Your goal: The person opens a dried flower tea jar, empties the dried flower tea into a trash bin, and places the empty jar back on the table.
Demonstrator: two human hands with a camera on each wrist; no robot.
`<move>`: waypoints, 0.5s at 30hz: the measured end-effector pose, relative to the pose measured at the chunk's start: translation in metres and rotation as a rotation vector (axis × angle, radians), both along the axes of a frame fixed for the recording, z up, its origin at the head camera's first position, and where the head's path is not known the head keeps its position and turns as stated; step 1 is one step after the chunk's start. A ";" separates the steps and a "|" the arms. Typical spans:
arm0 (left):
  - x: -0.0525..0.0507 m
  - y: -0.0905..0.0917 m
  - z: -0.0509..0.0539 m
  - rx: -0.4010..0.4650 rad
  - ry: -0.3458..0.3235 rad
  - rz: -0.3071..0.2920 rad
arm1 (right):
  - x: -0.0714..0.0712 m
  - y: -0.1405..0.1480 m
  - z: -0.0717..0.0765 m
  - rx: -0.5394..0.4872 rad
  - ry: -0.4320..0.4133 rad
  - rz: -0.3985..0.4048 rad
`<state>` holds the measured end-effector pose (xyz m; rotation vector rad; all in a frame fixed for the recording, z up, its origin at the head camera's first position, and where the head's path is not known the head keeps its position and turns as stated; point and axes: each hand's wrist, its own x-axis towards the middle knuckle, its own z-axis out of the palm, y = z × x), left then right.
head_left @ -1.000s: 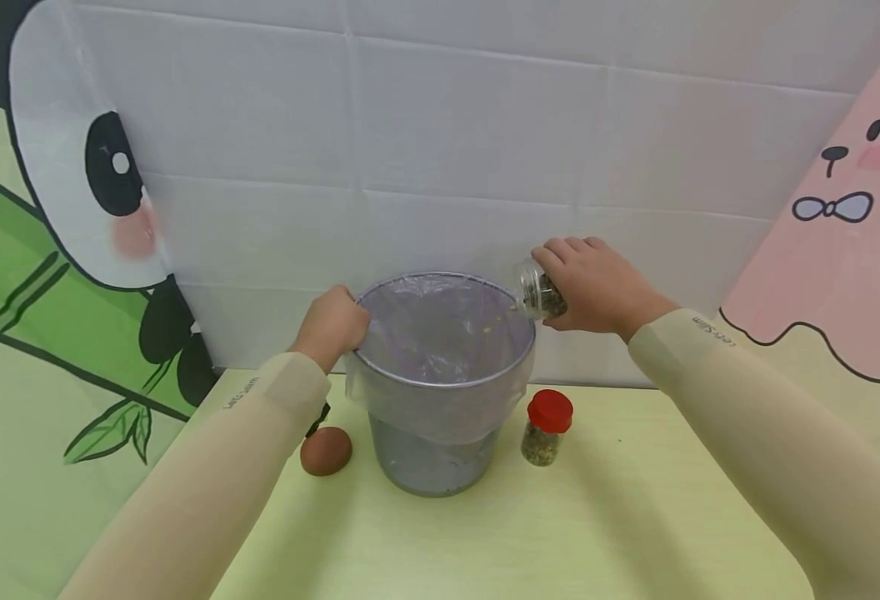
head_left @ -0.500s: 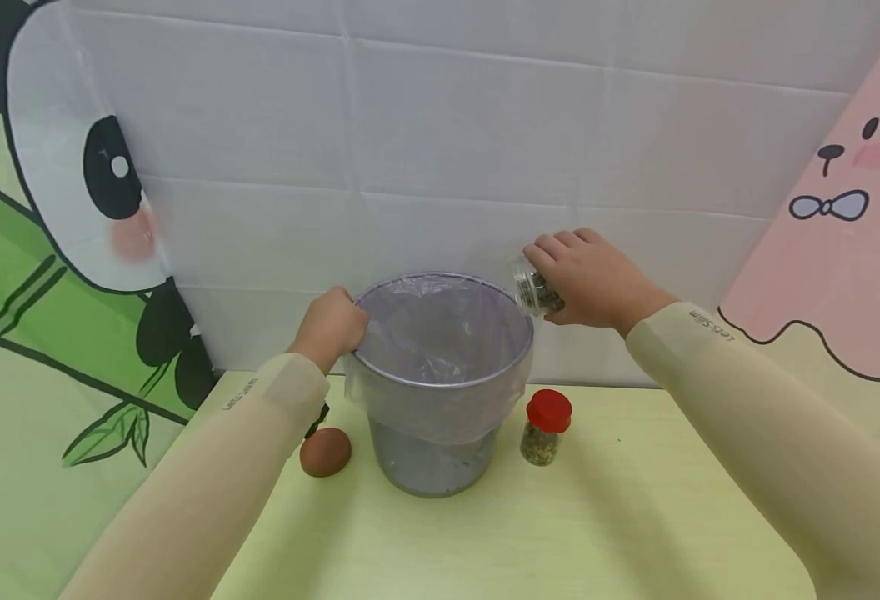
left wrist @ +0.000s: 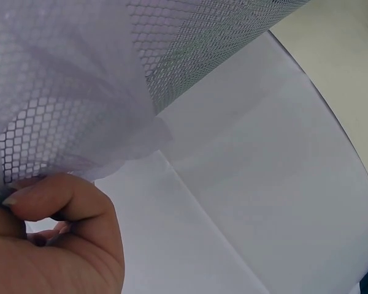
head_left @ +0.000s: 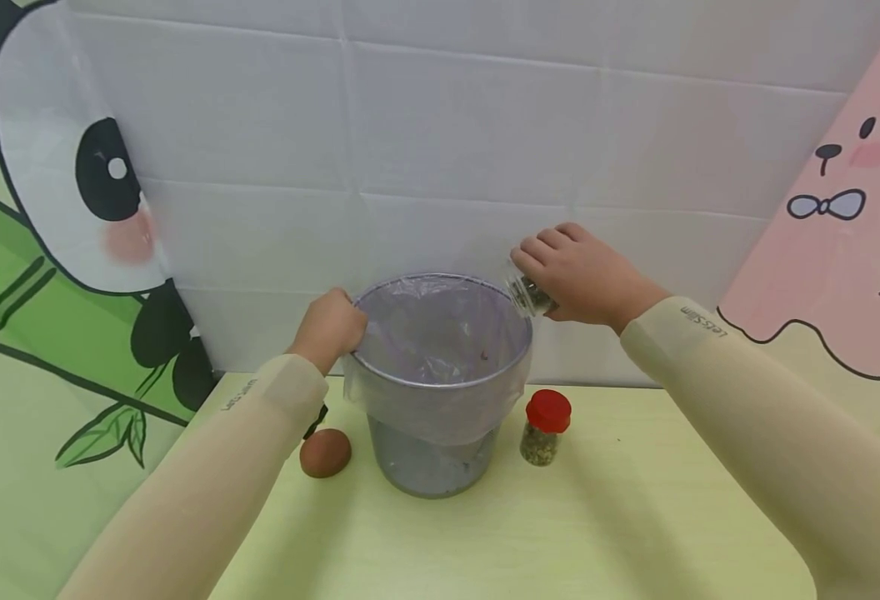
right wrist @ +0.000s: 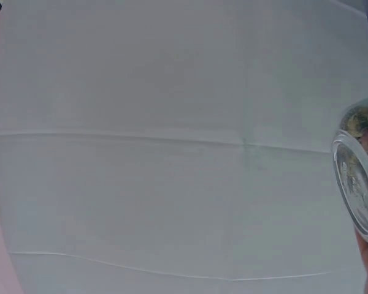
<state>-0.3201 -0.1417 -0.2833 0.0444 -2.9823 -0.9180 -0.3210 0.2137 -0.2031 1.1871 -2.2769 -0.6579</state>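
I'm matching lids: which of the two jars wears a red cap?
The upright jar standing beside the bin; the other jar, tilted in the right hand, looks uncapped.

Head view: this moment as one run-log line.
left grip: bin, at rim | right grip: clear jar, tilted, mouth toward bin | red-lidded jar: upright, right of bin | brown rounded object: left of bin

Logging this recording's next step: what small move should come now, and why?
Probably tip the tilted jar a little further: the right hand holds it with its mouth toward the bin, dried-looking contents show inside near its base, and the left hand grips the bin at its edge.
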 end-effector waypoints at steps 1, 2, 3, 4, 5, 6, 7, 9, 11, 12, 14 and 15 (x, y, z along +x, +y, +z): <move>0.000 0.000 0.000 0.001 0.001 0.000 | 0.000 0.000 0.000 0.014 0.011 0.005; 0.000 0.000 0.000 0.001 0.001 0.001 | 0.000 0.000 0.001 0.029 0.021 0.009; 0.000 0.000 0.000 -0.001 0.002 0.002 | 0.000 0.000 0.001 0.043 0.031 0.012; 0.000 0.001 0.000 0.001 0.001 0.003 | 0.001 0.000 0.001 0.056 0.041 0.015; -0.001 0.001 0.000 0.001 0.001 0.003 | 0.001 0.000 0.001 0.069 0.049 0.015; -0.001 0.001 0.000 0.002 0.001 0.003 | 0.001 0.000 0.001 0.078 0.056 0.017; -0.001 0.001 -0.001 0.001 0.002 0.003 | 0.001 0.000 0.001 0.087 0.064 0.017; -0.002 0.001 -0.001 0.003 0.000 0.001 | 0.000 0.000 0.001 0.103 0.078 0.017; -0.002 0.001 -0.001 0.001 -0.004 0.000 | -0.001 0.000 0.001 0.113 0.091 0.026; -0.002 0.001 -0.001 0.000 -0.005 0.000 | -0.002 0.000 0.001 0.117 0.101 0.033; -0.002 0.001 0.000 -0.004 -0.006 -0.001 | -0.003 0.000 0.001 0.127 0.122 0.049; -0.002 0.001 0.000 -0.007 -0.007 -0.002 | -0.004 0.000 0.002 0.131 0.134 0.057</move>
